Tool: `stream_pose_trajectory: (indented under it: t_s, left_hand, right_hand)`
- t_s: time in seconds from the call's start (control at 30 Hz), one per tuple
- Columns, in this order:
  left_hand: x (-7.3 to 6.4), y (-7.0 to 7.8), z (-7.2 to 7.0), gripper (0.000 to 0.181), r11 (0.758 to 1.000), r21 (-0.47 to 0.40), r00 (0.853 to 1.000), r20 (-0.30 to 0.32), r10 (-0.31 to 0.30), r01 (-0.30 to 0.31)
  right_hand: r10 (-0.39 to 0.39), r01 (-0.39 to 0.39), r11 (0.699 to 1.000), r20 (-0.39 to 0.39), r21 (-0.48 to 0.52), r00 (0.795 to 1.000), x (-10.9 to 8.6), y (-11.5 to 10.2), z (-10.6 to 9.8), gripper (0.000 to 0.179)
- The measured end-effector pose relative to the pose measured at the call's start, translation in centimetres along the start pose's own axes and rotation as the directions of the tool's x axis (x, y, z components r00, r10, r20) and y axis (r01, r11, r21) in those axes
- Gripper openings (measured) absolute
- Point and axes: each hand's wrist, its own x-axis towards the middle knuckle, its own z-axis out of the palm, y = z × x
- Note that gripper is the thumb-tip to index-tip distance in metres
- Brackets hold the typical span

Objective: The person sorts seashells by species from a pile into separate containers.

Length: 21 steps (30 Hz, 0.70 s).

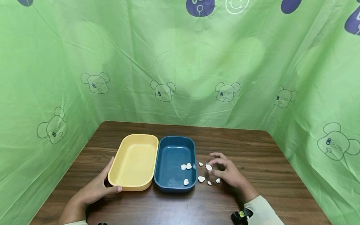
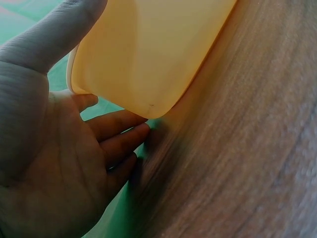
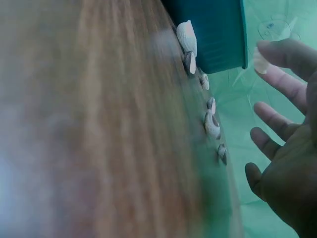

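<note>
My left hand (image 1: 94,190) holds the near left corner of a yellow tray (image 1: 133,188), thumb against its front wall and fingers along its left side. In the left wrist view the thumb (image 2: 64,34) lies along the tray wall. Right of a blue tray (image 1: 176,188), my right hand (image 1: 226,170) pinches a white seashell (image 3: 260,62) between thumb and index finger, while its other fingers (image 3: 275,121) stay spread. On the table around that hand lie several more white shells (image 1: 201,179). Three shells (image 1: 186,182) sit inside the blue tray, toward its right side.
The two trays stand side by side on a brown wooden table (image 1: 136,213). A green curtain (image 1: 178,59) with bear drawings encloses the table at the back and both sides. Each wrist wears a small black camera (image 1: 241,215).
</note>
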Motion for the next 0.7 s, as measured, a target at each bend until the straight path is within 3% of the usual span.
stream_pose_trajectory:
  t_s: [0.27, 0.7]
  left_hand:
    - [0.0, 0.2, 0.1, 0.131, 1.000, 0.019, 1.000, -0.004, -0.007, 0.007]
    - [0.1, 0.2, 0.0, 0.131, 1.000, 0.016, 1.000, -0.002, -0.013, 0.013]
  right_hand:
    - [0.044, -0.042, 0.999, -0.064, 0.030, 0.997, 1.6, -1.9, 0.4, 0.019]
    - [0.029, -0.025, 0.999, -0.125, 0.028, 0.992, 3.5, -4.2, 1.7, 0.016]
